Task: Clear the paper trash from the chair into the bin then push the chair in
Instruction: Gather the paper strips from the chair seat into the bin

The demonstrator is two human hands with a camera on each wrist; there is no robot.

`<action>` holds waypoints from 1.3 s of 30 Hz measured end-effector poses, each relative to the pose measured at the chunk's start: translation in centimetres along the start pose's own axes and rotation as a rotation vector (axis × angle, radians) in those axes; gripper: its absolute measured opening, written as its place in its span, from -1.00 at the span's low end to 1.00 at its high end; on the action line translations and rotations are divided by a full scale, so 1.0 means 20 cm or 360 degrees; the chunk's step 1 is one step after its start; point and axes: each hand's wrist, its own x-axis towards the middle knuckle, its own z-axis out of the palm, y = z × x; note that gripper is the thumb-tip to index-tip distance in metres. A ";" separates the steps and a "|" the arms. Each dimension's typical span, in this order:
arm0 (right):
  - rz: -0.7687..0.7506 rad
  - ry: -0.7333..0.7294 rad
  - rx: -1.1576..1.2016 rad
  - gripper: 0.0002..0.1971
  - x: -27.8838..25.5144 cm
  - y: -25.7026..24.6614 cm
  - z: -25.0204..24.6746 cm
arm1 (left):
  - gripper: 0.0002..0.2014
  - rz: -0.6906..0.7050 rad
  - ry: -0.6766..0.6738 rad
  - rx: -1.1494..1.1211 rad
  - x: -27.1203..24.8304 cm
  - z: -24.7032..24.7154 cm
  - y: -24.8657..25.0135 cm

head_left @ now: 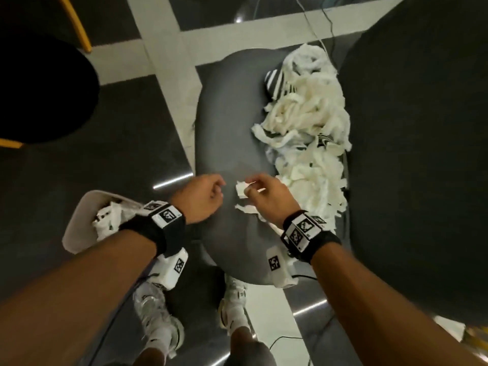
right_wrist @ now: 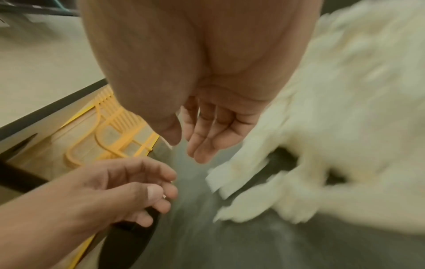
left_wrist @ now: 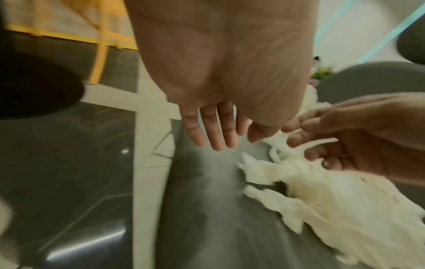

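Note:
A grey chair seat [head_left: 229,128] carries a long pile of white shredded paper [head_left: 309,128] along its right side, with a few black-and-white striped scraps [head_left: 274,80] mixed in. Both hands hover over the seat's near end. My left hand [head_left: 211,194] is empty, its fingers relaxed [left_wrist: 218,134]. My right hand [head_left: 253,188] reaches over a small loose scrap [head_left: 241,192] at the pile's edge; its fingers are extended and apart from the thumb [right_wrist: 195,138]. A pale bin [head_left: 76,225] with paper inside stands on the floor to the lower left.
The chair's dark rounded back [head_left: 422,154] rises on the right. A black round table [head_left: 39,88] with yellow legs [head_left: 76,25] stands at the left. Thin cables [head_left: 317,27] run over the tiled floor beyond the chair. My shoes [head_left: 158,313] are below the seat.

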 end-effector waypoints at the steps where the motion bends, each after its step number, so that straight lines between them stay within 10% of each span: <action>1: 0.0004 0.0038 -0.0033 -0.77 -0.01 0.06 -0.11 | -0.68 0.0096 -0.0060 0.0137 0.05 0.06 0.11; 8: -0.0026 0.0330 -0.0426 -0.65 -0.07 0.47 -0.57 | 0.00 0.0498 -0.0330 0.0675 0.25 0.55 0.60; 14: 0.0003 0.0501 -0.0263 -0.63 -0.11 0.68 -0.62 | -0.70 0.0486 -0.0212 0.0431 0.25 0.71 0.60; 23: -0.0313 0.0535 -0.0423 -0.55 -0.15 0.65 -0.54 | -0.85 -0.0017 0.0533 -0.0249 0.24 0.34 0.49; 32: -0.0769 -0.0177 -0.1363 0.14 -0.19 0.55 -0.27 | -0.69 -0.0344 0.0744 -0.0724 0.19 0.20 0.28; 39: -0.0409 -0.0468 -0.1325 0.37 -0.08 0.53 -0.13 | -0.17 -0.0263 0.0077 -0.0231 0.12 0.28 0.11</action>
